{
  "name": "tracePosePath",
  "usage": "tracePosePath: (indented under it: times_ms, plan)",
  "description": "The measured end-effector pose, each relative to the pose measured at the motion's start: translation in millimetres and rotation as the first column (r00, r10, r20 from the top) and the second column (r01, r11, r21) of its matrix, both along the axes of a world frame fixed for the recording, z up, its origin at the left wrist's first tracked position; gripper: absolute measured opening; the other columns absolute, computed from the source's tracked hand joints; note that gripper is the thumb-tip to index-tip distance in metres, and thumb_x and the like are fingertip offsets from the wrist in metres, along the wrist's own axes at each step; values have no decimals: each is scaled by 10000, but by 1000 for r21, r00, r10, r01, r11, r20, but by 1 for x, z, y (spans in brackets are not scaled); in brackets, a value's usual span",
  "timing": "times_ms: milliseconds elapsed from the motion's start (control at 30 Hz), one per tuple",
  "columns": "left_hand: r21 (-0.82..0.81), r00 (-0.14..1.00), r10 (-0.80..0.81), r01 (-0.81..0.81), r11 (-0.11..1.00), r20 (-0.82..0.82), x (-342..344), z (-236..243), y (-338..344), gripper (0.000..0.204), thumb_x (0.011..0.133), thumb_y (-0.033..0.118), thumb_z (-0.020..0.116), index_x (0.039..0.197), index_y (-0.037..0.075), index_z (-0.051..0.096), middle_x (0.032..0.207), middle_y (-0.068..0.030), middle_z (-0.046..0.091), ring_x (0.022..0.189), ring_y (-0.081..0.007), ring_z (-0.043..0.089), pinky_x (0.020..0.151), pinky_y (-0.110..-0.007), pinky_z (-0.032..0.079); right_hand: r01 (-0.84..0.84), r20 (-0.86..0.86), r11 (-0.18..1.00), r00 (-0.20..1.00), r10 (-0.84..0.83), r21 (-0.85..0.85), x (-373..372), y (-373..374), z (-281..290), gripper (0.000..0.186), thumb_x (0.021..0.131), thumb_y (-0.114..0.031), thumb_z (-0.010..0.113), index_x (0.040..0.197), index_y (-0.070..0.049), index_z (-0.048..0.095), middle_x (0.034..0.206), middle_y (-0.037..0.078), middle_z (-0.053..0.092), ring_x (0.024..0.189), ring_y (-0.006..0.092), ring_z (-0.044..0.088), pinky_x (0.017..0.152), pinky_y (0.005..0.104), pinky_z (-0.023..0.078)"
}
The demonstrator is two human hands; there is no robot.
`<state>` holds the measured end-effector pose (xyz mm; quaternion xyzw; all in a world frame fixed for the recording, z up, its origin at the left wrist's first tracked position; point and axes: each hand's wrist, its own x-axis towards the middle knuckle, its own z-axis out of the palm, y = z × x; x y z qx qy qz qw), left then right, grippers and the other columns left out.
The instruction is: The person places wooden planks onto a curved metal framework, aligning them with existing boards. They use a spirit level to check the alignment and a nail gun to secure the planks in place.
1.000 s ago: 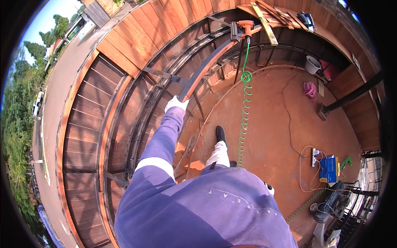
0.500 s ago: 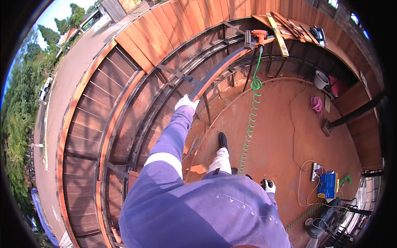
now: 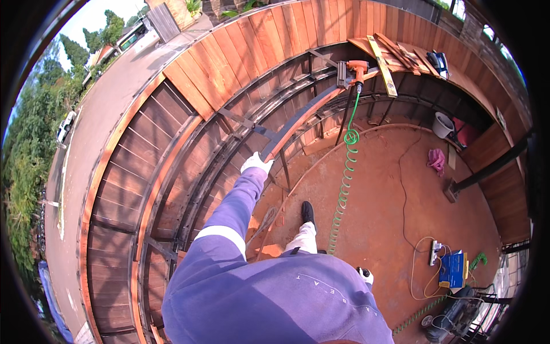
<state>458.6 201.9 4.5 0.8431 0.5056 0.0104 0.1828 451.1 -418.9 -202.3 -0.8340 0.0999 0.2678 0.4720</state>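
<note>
My left hand (image 3: 256, 163), in a white glove, is closed around the near end of a curved wooden strip (image 3: 298, 119) with a dark top face. That strip follows the inner edge of the round frame. At its far end lies an orange nail gun (image 3: 357, 71), its green coiled air hose (image 3: 344, 192) hanging down to the floor. Low by my right side, my right hand (image 3: 366, 277), also gloved, is closed on a small dark object I cannot make out. My torso hides part of that arm.
Reddish boards (image 3: 229, 54) cover the far rim, while dark metal bars (image 3: 243, 121) lie bare on the left. A yellow level (image 3: 382, 66) rests by loose boards. A grey bucket (image 3: 442, 124), pink bag (image 3: 436, 160), power strip (image 3: 435, 252), blue box (image 3: 454, 269) and compressor (image 3: 452, 312) stand right.
The view has tilted slightly, so the scene sits lower in the picture. My left hand keeps its hold at the strip's end; my right hand has shifted slightly left and down in the picture.
</note>
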Motion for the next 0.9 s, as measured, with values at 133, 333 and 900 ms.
tracePosePath:
  times_ms: [133,333,900]
  plan:
    - [-12,1000,2,-2,1000,-7,-3,9,-4,699,781,577,670,1287,110,550,1190,-166,651,1108,-324,624,948,-424,483,112,138,895,972,-188,432,37,82,121,110,926,-96,626,869,-2,626,723,69,652,513,103,551,484,261,465]
    - [-94,1000,-5,6,996,14,1,17,-1,682,777,570,677,1259,100,565,1145,-181,662,1071,-343,631,924,-431,491,-255,163,964,957,241,73,88,119,114,90,881,-110,671,929,-34,664,739,40,670,592,108,599,577,274,507]
    - [-318,981,72,-11,948,181,-20,30,-1,544,897,526,544,1212,83,562,1095,-175,654,1017,-348,634,878,-450,483,-894,343,403,448,826,197,269,427,148,128,915,-58,626,1025,2,654,789,55,665,626,119,615,600,231,493]
